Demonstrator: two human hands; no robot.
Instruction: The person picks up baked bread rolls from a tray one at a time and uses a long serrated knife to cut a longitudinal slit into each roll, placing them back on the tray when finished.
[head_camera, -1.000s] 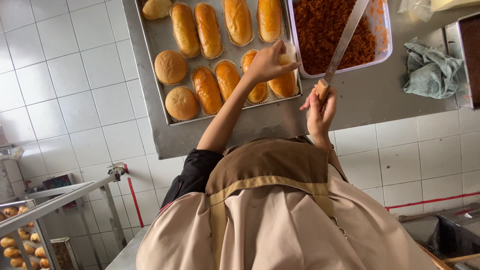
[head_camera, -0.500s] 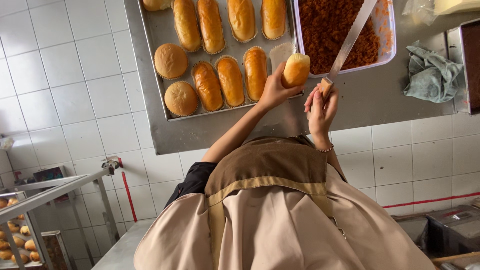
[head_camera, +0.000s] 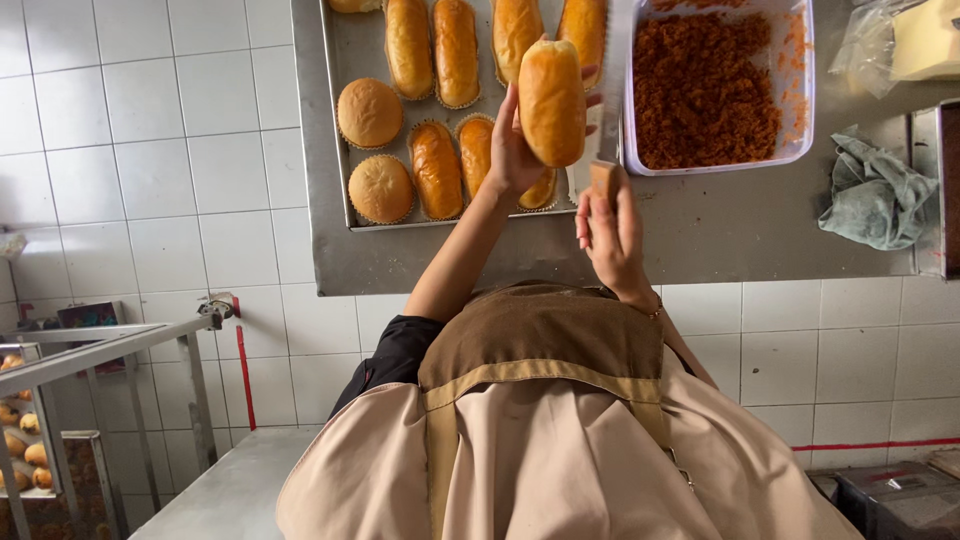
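Observation:
My left hand (head_camera: 512, 152) holds a long golden bun (head_camera: 552, 100) lifted above the metal baking tray (head_camera: 335, 160). The tray carries several long buns (head_camera: 437, 168) and two round buns (head_camera: 369, 112) in paper liners. My right hand (head_camera: 612, 238) grips the wooden handle of a knife (head_camera: 604, 180). Its blade (head_camera: 615, 70) points away from me, just right of the bun and along the left wall of a clear plastic tub (head_camera: 800, 150) of reddish-brown shredded filling (head_camera: 705, 90). Both stand on a steel worktable (head_camera: 720, 240).
A crumpled grey-green cloth (head_camera: 875, 195) lies right of the tub, and a plastic bag with a pale block (head_camera: 915, 40) sits at the far right. A metal rack with more buns (head_camera: 30, 450) stands at lower left. My brown and beige apron (head_camera: 540, 430) fills the foreground.
My left hand took a long bun off the tray and raised it. My right hand drew the knife out of the tub and brought it upright beside the bun.

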